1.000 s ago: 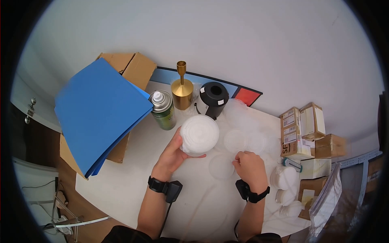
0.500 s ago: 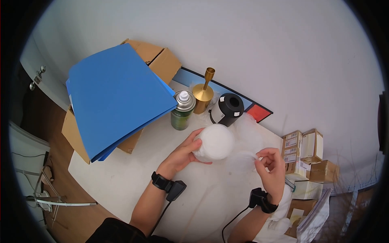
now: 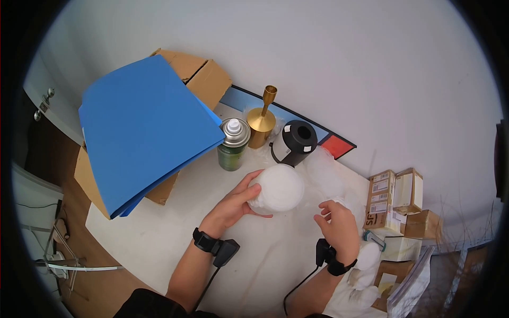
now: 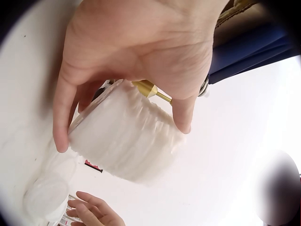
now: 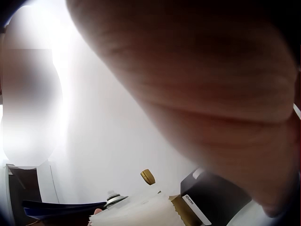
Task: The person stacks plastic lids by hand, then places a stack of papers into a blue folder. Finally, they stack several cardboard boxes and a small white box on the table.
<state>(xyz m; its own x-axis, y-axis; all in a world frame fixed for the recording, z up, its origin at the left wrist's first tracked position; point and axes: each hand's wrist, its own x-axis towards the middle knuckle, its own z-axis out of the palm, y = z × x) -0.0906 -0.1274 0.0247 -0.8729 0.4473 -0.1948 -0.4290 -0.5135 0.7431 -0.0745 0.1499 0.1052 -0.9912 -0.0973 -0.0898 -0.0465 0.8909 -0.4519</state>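
Observation:
My left hand [image 3: 233, 204] grips a round stack of thin white discs [image 3: 279, 187] above the white table. In the left wrist view the stack [image 4: 127, 134] shows ruffled layered edges, with the thumb on one side and fingers on the other. To the right, my right hand [image 3: 339, 228] hangs with fingers loosely bent and nothing visible in them; the left wrist view shows its fingers [image 4: 94, 209] apart. Translucent white material [image 3: 324, 172] lies beyond the right hand.
Behind the stack stand a spray can [image 3: 232, 151], a gold candle holder [image 3: 261, 124] and a black-and-white cylinder [image 3: 295, 142]. Blue folders [image 3: 148, 132] lie on a cardboard box [image 3: 209, 85] at left. Small boxes [image 3: 379, 204] and white bundles [image 3: 366, 270] are at right.
The head view has swung to the right. My right hand first moved away from the stack holding a thin translucent piece, then let it go and came back a little toward the stack.

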